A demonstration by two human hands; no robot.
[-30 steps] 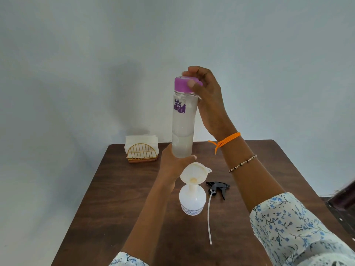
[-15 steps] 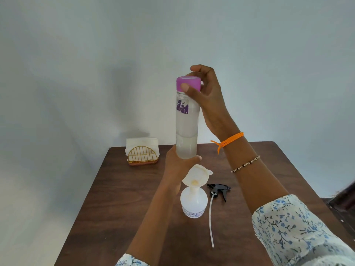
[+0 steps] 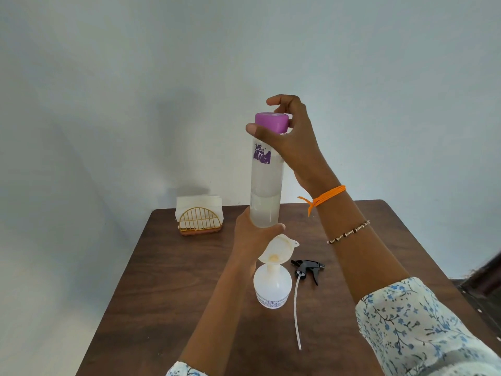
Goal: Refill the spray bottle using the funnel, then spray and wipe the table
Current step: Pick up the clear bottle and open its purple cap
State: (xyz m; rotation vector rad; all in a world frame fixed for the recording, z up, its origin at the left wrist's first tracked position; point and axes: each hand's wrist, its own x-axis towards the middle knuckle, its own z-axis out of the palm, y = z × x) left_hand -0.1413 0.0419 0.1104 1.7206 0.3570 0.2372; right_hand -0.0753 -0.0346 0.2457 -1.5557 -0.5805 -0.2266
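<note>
My left hand (image 3: 253,234) grips the water bottle (image 3: 267,183) upright; my right hand (image 3: 291,139) pinches its purple cap (image 3: 271,122); uncapping now, then pouring into the funnel (image 3: 279,249).

Spray bottle (image 3: 272,289) label print too small to read; water bottle (image 3: 266,183) base hidden inside left hand (image 3: 253,234); both sleeves cut off at bottom edge.

Floral sleeves (image 3: 423,329) — orange wristband (image 3: 329,195), beads.
</note>
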